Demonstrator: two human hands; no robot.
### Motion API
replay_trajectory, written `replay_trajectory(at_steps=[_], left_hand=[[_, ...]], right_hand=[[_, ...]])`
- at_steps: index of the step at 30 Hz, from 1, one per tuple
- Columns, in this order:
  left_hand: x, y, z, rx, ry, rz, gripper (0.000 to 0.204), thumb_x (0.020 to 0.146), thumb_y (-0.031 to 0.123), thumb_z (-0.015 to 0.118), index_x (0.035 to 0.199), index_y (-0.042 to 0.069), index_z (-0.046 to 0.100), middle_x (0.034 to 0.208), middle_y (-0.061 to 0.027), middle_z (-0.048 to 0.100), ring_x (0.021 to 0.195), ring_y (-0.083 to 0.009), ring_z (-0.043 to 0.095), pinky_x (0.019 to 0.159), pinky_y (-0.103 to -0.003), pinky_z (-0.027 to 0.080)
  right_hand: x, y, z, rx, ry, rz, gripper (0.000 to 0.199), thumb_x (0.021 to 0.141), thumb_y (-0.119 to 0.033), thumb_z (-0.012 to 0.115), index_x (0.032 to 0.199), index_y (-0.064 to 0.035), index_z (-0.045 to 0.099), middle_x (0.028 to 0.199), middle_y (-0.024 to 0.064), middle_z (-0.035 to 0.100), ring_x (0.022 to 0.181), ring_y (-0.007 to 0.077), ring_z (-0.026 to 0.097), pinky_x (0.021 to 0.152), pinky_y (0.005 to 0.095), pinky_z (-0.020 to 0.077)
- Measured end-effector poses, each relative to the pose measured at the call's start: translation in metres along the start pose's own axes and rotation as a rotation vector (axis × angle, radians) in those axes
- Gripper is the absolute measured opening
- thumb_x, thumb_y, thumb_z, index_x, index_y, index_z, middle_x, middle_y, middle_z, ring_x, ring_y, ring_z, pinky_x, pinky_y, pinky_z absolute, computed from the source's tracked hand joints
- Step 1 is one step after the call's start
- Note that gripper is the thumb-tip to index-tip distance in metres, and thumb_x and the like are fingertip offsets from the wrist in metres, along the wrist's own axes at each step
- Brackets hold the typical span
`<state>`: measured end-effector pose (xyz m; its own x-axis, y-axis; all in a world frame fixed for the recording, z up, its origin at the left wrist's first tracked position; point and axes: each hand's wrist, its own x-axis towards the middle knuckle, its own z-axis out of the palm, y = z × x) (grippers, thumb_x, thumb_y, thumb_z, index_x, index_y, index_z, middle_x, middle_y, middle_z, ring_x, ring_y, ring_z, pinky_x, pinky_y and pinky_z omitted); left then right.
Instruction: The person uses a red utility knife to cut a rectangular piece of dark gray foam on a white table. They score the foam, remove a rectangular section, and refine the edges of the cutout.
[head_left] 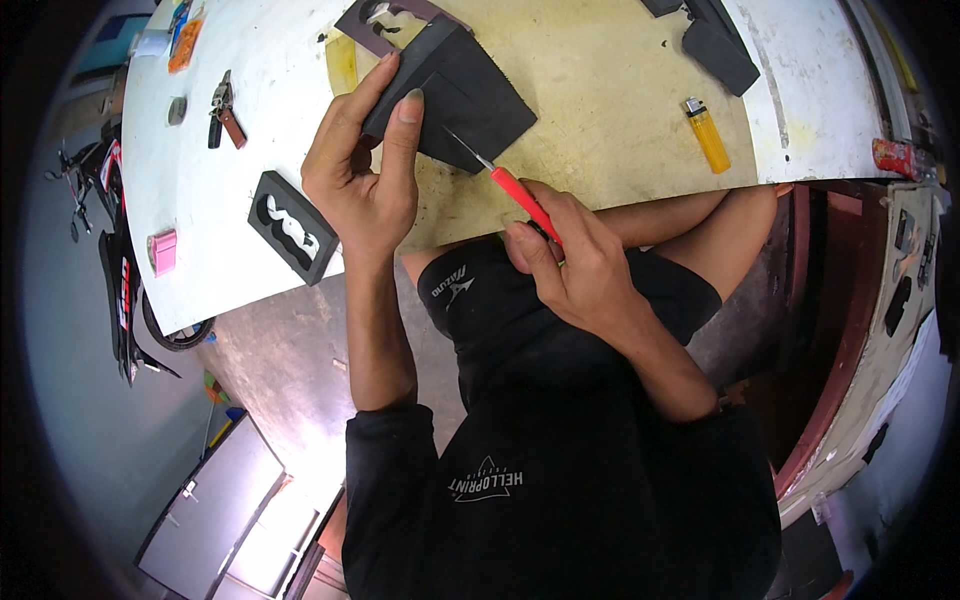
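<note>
My left hand (372, 175) grips the left edge of a black, foam-like block (480, 105), thumb on the near face and fingers behind it. The block is tilted up over the table, and a thin slit or line marks its face. In my right hand (585, 255) is a red-handled tool (522, 197) with a thin pointed metal tip. The tip lies at the block's lower face; whether it touches or has gone in, I cannot tell. Left of my left wrist lies a black block with a wavy cut-out (290, 228), its opening showing white.
On the table (600, 60) lie a yellow lighter (708, 135), black pieces (720, 45) at the far right, a dark frame with a cut-out (375, 22) behind the block, a folding tool (226, 112) and a pink item (162, 252). A bicycle (120, 250) stands past the left edge.
</note>
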<state>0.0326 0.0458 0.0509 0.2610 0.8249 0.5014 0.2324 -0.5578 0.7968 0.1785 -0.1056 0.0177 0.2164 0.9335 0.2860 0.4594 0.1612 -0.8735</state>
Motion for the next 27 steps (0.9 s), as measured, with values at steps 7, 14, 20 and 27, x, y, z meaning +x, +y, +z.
replay_trajectory(at_steps=[7,14,20,27], left_hand=[[0.001,0.003,0.002,0.003,-0.008,-0.004,0.034,0.094,0.003,0.075,0.127,-0.003,0.071,0.099,-0.0105,0.072,0.087,-0.0116,0.068,0.077,-0.022,0.053],[0.002,0.0,0.0,-0.007,-0.015,0.029,0.039,0.086,0.002,0.083,0.124,-0.002,0.073,0.096,-0.0109,0.074,0.088,-0.0125,0.07,0.079,-0.023,0.053],[0.003,0.001,0.002,0.004,-0.011,0.069,0.04,0.084,0.002,0.084,0.122,-0.002,0.074,0.095,-0.0122,0.076,0.088,-0.0133,0.071,0.081,-0.024,0.054],[0.004,0.014,-0.005,0.105,-0.113,-0.008,0.04,0.087,0.001,0.082,0.125,-0.006,0.07,0.11,-0.0178,0.075,0.099,-0.0177,0.071,0.092,-0.031,0.057]], right_hand=[[-0.004,0.006,0.004,0.01,0.053,-0.005,0.035,0.098,-0.014,0.069,0.123,0.0079,0.059,0.094,0.0254,0.066,0.078,0.0403,0.07,0.066,0.0445,0.0547],[-0.006,0.003,-0.001,-0.089,0.01,0.013,0.037,0.099,-0.015,0.068,0.125,0.0097,0.058,0.097,0.0262,0.067,0.082,0.0393,0.071,0.068,0.0435,0.0563],[-0.01,0.007,-0.004,-0.07,-0.04,0.026,0.036,0.099,-0.014,0.068,0.123,0.0097,0.058,0.097,0.0264,0.067,0.083,0.0411,0.071,0.07,0.0444,0.0561],[-0.01,0.007,-0.001,-0.083,0.015,0.022,0.035,0.098,-0.013,0.069,0.123,0.0091,0.057,0.095,0.0265,0.066,0.081,0.0422,0.07,0.069,0.0445,0.0551]])
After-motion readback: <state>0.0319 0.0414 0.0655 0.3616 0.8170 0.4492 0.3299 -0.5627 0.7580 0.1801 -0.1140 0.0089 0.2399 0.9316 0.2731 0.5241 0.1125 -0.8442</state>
